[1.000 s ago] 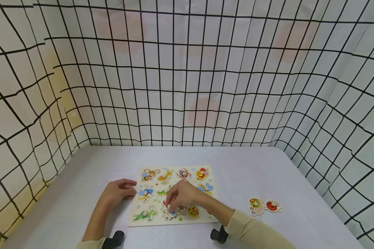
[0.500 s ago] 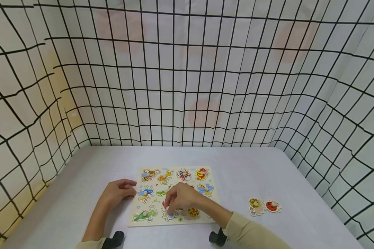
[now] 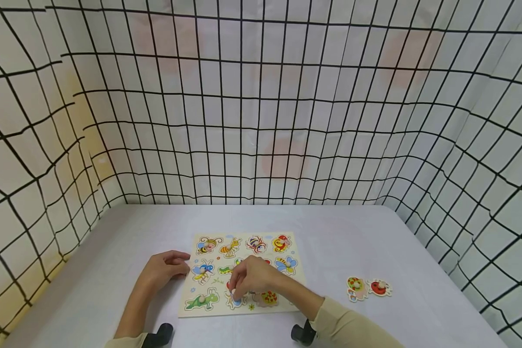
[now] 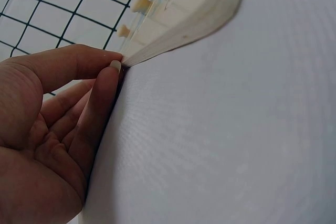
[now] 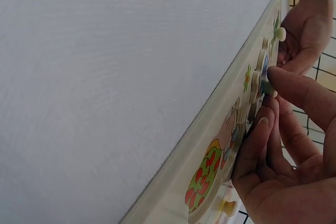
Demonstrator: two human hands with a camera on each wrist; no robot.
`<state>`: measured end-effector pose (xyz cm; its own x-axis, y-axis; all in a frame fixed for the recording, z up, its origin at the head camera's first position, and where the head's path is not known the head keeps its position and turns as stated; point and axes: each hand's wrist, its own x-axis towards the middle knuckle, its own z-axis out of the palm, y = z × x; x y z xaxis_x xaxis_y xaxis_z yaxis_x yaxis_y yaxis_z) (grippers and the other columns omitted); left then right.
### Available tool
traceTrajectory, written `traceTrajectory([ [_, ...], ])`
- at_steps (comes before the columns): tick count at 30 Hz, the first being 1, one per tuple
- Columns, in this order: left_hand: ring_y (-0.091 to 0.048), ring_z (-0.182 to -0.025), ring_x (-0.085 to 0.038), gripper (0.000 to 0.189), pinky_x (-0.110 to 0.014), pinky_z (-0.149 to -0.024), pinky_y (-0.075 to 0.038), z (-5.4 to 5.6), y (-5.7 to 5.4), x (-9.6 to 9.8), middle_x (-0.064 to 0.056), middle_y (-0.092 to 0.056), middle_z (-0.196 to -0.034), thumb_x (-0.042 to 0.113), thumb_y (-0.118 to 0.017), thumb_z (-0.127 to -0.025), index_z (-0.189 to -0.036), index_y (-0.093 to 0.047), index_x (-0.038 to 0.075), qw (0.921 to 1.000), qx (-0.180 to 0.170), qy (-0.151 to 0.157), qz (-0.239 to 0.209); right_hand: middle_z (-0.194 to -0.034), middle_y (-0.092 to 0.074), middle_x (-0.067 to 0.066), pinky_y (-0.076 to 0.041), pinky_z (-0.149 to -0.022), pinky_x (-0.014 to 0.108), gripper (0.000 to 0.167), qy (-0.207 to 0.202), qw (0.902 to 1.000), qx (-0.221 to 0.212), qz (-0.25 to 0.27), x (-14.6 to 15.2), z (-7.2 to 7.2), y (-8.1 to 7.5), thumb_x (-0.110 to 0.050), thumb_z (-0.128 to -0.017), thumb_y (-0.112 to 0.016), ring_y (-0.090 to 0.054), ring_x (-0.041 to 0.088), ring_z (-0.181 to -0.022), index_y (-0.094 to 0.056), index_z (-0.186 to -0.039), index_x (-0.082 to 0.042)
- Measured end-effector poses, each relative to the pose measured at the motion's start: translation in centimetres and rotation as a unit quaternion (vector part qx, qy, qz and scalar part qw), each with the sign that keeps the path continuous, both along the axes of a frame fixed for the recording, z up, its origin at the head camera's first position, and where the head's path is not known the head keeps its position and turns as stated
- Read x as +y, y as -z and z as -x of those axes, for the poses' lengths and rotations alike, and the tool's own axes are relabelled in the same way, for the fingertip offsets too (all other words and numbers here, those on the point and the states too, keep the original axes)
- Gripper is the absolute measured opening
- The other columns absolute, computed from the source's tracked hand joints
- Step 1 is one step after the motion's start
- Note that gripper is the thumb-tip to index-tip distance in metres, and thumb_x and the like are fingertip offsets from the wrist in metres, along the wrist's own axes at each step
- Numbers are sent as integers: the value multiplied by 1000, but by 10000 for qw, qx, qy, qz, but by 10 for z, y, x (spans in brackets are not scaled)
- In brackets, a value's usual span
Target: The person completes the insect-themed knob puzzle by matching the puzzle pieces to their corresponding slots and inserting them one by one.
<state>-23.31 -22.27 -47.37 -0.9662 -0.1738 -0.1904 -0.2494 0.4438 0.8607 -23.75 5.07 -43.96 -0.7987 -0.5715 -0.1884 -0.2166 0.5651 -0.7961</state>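
Observation:
On the table lies a wooden peg puzzle board [image 3: 222, 313] printed with insects. Over its front row, my right hand [image 3: 256, 278] pinches the knob of a blue-and-white insect puzzle piece [image 3: 236, 303]. In the right wrist view thumb and fingers meet around that knob [image 5: 269, 88]; the piece is at the board's surface, and whether it sits fully down in a recess I cannot tell. My left hand [image 3: 163, 268] rests on the table at the board's left side, its fingertips touching the edge, fingers loosely bent, as the left wrist view also shows.
To the right lie two loose pieces, a spotted snail [image 3: 357, 289] and a red ladybug [image 3: 380, 288], touching each other. The printed snail picture [image 5: 205, 177] shows on the board beside my right hand. Black grid netting [image 3: 261, 154] surrounds the white table [image 3: 330, 232].
The right hand has shifted slightly, and the insect piece under it has turned a little and moved slightly toward the near edge. The left hand and loose pieces stay put.

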Motion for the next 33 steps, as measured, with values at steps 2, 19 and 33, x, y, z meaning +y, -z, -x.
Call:
traceTrajectory([
  [2, -64, -77, -19, 35, -26, -72, -53, 0, 0, 0, -5, -73, -87, 11, -75, -85, -119, -71, 3, 10000, 5, 6, 11, -67, -69, -3, -41, -58, 21, 14, 4, 10000, -15, -12, 0, 0, 0, -6, -72, -87, -58, 8, -63, -76, -76, -13],
  [19, -63, -76, -18, 34, -26, -72, -52, -1, -2, 0, -3, -73, -85, 12, -75, -86, -119, -70, 2, 10000, 53, 77, -12, -67, -69, -3, -42, -60, 21, 15, -22, 10000, 24, 4, 1, 2, 5, -6, -72, -87, -58, 8, -63, -76, -76, -14],
  [33, -63, -75, -18, 35, -27, -72, -53, -1, -3, 0, -3, -73, -85, 12, -75, -86, -119, -70, 2, 10000, 50, 74, -8, -68, -70, -3, -42, -61, 22, 14, 14, 10000, -39, -67, 1, 3, 5, -8, -72, -88, -58, 9, -65, -76, -76, -15],
])
